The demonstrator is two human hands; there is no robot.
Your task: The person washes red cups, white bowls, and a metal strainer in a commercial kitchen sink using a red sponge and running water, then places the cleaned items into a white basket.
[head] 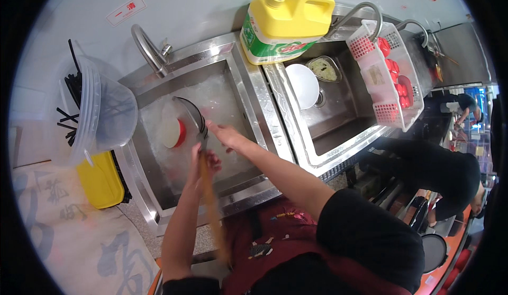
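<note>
My left hand point(203, 164) grips a long-handled ladle or strainer just below its dark metal neck. Its wooden handle point(210, 199) runs back toward my apron, blurred. The tool's dark, curved head point(191, 110) is over soapy water in the left steel sink point(246, 116). My right hand point(228, 136) is beside the neck, fingertips at the edge of the head; whether they grip it is unclear. A bowl with a red outside and pale inside point(173, 133) sits tilted in the cloudy water, left of the tool.
A gooseneck faucet point(149, 50) rises behind the sink. A yellow-capped detergent jug point(285, 25) stands between basins. The right basin point(337, 116) holds a white bowl point(302, 86) and a food-filled strainer point(325, 69). A white basket point(389, 76) contains red items. Clear plastic tubs point(115, 112) stand left; a co-worker point(436, 172) is right.
</note>
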